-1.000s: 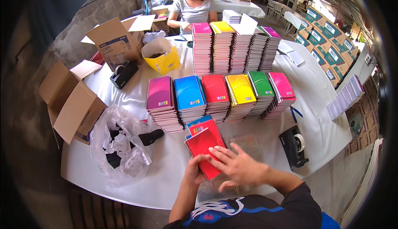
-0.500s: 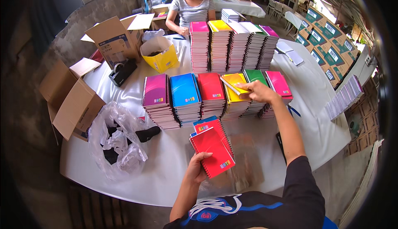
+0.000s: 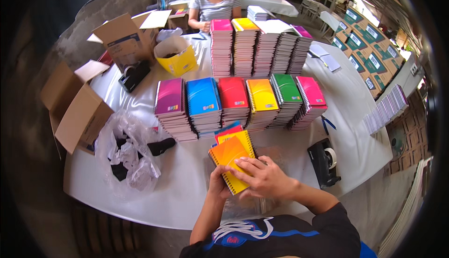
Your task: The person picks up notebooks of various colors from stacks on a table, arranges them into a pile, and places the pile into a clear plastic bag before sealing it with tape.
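My left hand (image 3: 219,183) grips a small fanned bundle of spiral notebooks at its lower left edge. Yellow notebooks (image 3: 228,153) top the bundle, and parts of a red notebook (image 3: 228,136) and a blue one stick out behind them. My right hand (image 3: 266,178) holds the lower right side of the yellow notebooks, its fingers across the top cover. Just beyond stands a row of notebook stacks: purple (image 3: 170,93), blue (image 3: 203,94), red (image 3: 233,93), yellow (image 3: 262,94), green (image 3: 286,89) and pink (image 3: 311,91).
Taller notebook stacks (image 3: 221,47) stand behind the row, with a person (image 3: 215,8) beyond. A tape dispenser (image 3: 324,162) and blue-handled tool (image 3: 329,125) lie right. Open cartons (image 3: 84,118), a yellow box (image 3: 175,57), another dispenser (image 3: 134,75) and a plastic bag (image 3: 128,150) are left.
My right hand has come back from the yellow stack to the bundle in my left hand. Yellow notebooks now cover the red ones on it. The right tape dispenser shows more fully.
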`<state>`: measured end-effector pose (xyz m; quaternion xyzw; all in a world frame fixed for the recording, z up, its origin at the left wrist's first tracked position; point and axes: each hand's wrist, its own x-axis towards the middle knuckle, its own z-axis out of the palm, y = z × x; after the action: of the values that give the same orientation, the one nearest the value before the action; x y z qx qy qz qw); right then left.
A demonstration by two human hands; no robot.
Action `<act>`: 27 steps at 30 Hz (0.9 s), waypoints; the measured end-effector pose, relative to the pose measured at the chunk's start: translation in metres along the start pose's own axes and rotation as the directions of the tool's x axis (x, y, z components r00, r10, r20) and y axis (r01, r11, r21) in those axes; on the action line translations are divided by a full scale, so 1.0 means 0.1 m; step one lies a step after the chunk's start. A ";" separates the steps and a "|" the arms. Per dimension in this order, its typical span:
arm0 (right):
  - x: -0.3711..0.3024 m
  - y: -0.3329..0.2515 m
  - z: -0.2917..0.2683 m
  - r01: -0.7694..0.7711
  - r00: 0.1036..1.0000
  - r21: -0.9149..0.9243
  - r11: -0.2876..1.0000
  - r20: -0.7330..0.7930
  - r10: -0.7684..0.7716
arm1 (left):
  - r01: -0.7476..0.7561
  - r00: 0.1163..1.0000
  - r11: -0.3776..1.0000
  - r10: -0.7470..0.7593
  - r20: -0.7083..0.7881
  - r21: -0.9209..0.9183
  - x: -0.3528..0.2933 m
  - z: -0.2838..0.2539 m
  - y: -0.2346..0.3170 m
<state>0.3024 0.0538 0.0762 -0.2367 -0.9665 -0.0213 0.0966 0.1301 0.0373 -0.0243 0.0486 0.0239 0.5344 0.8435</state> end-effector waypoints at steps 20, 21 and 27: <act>-1.11 2.70 -0.46 -0.705 0.619 0.485 0.517 0.064 0.783 | 0.003 0.974 0.991 0.027 -0.224 0.131 0.06 0.23 -0.13; -1.09 2.62 -0.51 -0.728 0.583 0.481 0.488 0.061 0.810 | 0.011 0.976 0.992 0.016 -0.217 0.124 0.06 0.26 -0.13; -0.65 1.64 -0.72 -0.523 0.493 0.233 0.820 -0.702 0.514 | 0.008 0.988 0.985 0.019 -0.155 0.174 0.09 0.40 -0.13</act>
<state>0.4476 0.1638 0.1333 -0.4867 -0.7249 -0.0904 0.4791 0.1494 0.0375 0.0137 0.0800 0.1362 0.5349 0.8300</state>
